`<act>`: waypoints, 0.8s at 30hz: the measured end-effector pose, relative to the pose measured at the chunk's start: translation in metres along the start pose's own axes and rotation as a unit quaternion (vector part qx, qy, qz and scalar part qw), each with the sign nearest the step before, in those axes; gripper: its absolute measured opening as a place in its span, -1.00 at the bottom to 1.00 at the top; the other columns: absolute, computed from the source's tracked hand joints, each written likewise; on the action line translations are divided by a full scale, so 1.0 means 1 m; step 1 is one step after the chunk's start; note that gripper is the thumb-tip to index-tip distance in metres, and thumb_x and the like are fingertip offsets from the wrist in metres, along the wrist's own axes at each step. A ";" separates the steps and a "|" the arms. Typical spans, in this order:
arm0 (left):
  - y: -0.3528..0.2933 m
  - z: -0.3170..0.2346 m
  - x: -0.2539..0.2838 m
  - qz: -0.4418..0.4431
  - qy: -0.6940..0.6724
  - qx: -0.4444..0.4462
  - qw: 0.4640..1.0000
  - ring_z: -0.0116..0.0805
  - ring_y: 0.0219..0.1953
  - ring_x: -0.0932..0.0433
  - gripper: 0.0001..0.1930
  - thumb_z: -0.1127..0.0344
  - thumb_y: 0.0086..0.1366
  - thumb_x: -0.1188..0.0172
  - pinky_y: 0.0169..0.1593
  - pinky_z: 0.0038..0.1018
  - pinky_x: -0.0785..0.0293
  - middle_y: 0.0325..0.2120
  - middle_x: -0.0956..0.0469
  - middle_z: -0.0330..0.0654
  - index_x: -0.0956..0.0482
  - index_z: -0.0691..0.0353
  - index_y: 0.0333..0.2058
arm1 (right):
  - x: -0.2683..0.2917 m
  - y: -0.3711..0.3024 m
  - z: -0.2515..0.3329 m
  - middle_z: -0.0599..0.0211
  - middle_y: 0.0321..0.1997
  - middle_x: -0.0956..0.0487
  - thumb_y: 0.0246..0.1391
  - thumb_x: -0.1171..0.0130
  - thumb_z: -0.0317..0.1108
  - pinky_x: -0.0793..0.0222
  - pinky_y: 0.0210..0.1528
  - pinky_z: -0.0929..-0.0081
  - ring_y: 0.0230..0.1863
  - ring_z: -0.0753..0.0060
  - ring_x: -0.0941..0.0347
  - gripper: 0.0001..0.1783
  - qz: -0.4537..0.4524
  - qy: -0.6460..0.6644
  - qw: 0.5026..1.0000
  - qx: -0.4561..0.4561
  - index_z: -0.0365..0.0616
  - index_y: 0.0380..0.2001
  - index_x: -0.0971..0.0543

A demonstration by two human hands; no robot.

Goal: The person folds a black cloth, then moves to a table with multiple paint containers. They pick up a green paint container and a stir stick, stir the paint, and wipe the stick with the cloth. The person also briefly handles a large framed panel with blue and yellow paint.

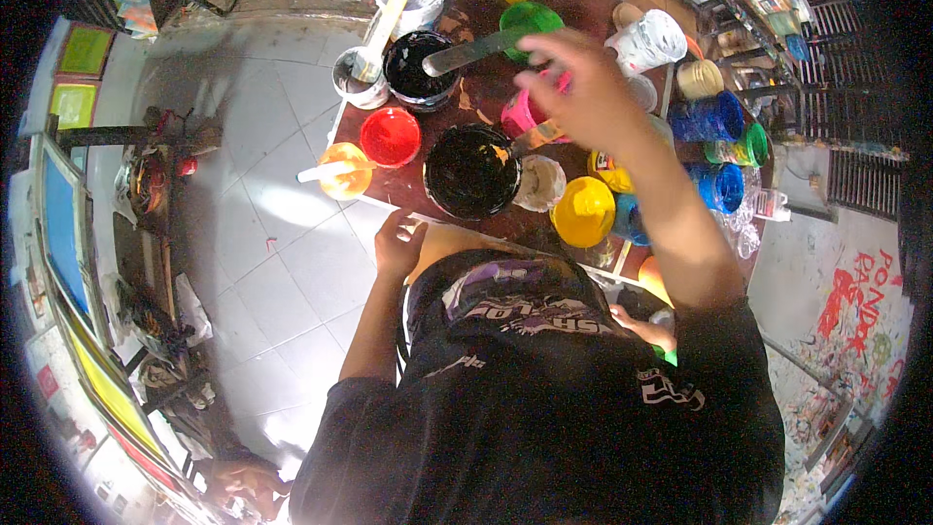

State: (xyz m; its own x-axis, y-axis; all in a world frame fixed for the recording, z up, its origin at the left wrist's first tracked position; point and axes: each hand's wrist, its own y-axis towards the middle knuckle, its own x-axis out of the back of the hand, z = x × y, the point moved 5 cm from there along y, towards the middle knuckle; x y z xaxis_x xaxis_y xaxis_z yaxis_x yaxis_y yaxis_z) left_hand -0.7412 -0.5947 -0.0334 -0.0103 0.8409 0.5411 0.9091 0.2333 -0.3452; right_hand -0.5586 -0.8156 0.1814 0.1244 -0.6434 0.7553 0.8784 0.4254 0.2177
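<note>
My right hand reaches over the paint tubs with fingers apart, somewhat blurred. Its index fingertip is at the end of a flat grey spatula, whose other end is over a tub of black paint. Whether finger and spatula touch I cannot tell. Below the hand are a pink tub and a green tub. My left hand, loosely curled with fingers apart, hangs empty by the table's near left edge. Closest to it is a larger black paint tub, with a paint-smeared spatula at its rim.
A red paint tub, an orange tub with a white-handled tool and a yellow tub line the near side. A brush leans in a white pot. Blue tubs stand right. Frames line the left wall.
</note>
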 end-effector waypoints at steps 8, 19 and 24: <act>-0.009 0.022 0.033 -0.029 0.008 0.044 0.999 -0.36 -0.45 -0.49 -0.68 0.27 -0.01 -0.22 -0.38 -0.48 -0.41 -0.48 -0.52 -0.17 -0.45 0.22 -0.25 | -0.071 0.019 0.046 0.26 -0.30 -0.38 -0.25 -0.20 -0.33 -0.33 -0.31 0.35 -0.31 0.21 -0.37 -0.59 -0.018 -0.063 0.998 0.019 -0.11 -0.22 -0.42; -0.004 0.064 0.127 -0.098 -0.003 0.070 0.993 -0.45 -0.54 -0.44 -0.73 0.33 0.02 -0.21 -0.45 -0.55 -0.36 -0.54 -0.50 -0.18 -0.45 0.31 -0.29 | -0.091 0.040 0.041 0.30 -0.25 -0.39 -0.25 -0.16 -0.37 -0.32 -0.21 0.32 -0.19 0.19 -0.34 -0.65 -0.003 -0.108 0.992 -0.065 -0.12 -0.27 -0.45; 0.018 0.092 0.155 -0.100 -0.025 0.064 0.993 -0.48 -0.54 -0.41 -0.70 0.31 0.03 -0.22 -0.46 -0.58 -0.33 -0.55 -0.49 -0.20 -0.44 0.34 -0.28 | -0.099 0.047 0.036 0.29 -0.24 -0.41 -0.24 -0.15 -0.38 -0.33 -0.20 0.31 -0.18 0.19 -0.35 -0.67 0.004 -0.138 0.983 -0.119 -0.10 -0.28 -0.46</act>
State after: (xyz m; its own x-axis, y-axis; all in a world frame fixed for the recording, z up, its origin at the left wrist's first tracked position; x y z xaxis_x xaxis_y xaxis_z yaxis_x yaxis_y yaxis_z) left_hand -0.7649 -0.4150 -0.0263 -0.2087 0.7938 0.5712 0.8269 0.4550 -0.3303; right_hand -0.5461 -0.7091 0.1389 0.0304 -0.4290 0.9028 0.9651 0.2477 0.0853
